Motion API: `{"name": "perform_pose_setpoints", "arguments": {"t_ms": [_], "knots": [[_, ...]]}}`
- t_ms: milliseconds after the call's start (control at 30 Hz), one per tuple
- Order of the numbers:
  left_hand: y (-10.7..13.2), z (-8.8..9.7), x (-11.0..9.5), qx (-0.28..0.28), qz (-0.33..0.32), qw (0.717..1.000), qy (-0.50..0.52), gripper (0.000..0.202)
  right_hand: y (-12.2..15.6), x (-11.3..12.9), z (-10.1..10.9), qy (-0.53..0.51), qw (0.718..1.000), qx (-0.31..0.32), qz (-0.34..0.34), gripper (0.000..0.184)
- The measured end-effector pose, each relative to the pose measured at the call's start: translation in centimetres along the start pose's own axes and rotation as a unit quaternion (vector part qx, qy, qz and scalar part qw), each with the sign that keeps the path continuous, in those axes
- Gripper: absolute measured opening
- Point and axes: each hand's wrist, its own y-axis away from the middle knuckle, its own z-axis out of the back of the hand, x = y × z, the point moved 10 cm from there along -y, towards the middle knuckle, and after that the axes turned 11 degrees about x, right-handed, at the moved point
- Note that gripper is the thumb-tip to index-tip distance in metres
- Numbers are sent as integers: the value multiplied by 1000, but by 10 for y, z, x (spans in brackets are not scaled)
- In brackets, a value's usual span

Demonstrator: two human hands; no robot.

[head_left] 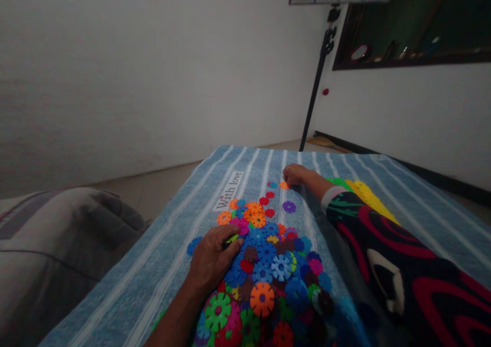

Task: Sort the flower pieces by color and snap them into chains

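Pinching a green disc [231,238], left hand [213,259] rests on the pile [268,280]; curled right hand [295,174] touches an orange disc [284,185].

Right sleeve [387,255]: long, black ground with red curved bands, one white patch, yellow and green sections near a pale cuff [329,194]. Left forearm [178,308]: bare.

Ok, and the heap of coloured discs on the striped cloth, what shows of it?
The heap of discs is a loose pile of flat, notched, plastic-looking pieces in blue, orange, green, pink, red and brown, overlapping on the blue striped cloth. It thins into scattered singles at the far end. The left hand rests on its left edge; the right hand touches an outlying orange disc.
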Motion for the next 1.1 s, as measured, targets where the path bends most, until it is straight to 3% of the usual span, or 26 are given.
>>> {"name": "perform_pose_setpoints", "arguments": {"t_ms": [133, 400, 700, 1100], "knots": [[0, 0, 2, -2, 1, 1000, 0, 33, 7, -11, 1, -2, 1000, -11, -14, 29], [-3, -3, 5, 4, 7, 1000, -3, 35, 33, -64, -2, 2, 1000, -14, -22, 31], [-3, 0, 1, 8, 5, 1000, -6, 39, 38, -70, -9, 3, 1000, -20, -21, 50], [-3, 0, 3, 8, 4, 1000, -16, 42, 30, -79, -14, -12, 1000, -15, -23, 48]]}}
